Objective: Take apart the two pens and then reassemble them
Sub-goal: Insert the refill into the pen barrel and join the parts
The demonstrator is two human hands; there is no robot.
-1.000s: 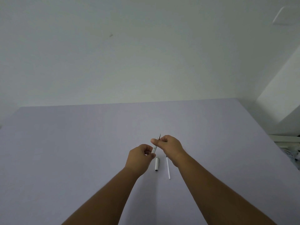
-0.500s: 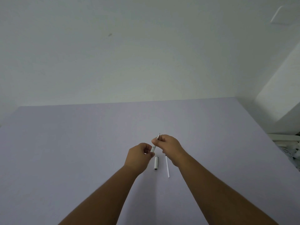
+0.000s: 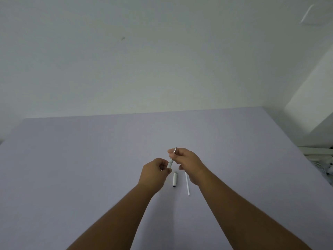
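I hold a white pen [image 3: 170, 162] tilted above the table, its metal tip pointing up and away. My left hand [image 3: 155, 173] grips the lower white barrel. My right hand [image 3: 187, 160] pinches the upper tip section between thumb and fingers. Below the hands, a short white pen cap [image 3: 174, 179] lies on the table, and a thin white refill tube [image 3: 187, 184] lies just right of it, partly under my right wrist. A second whole pen is not visible.
The pale purple table [image 3: 90, 168] stretches wide to the left and back, ending at a white wall. Its right edge runs diagonally, with white cables and clutter [image 3: 317, 159] beyond it.
The hands have drifted slightly apart, showing more of the pen between them. The cap and refill lie as before.
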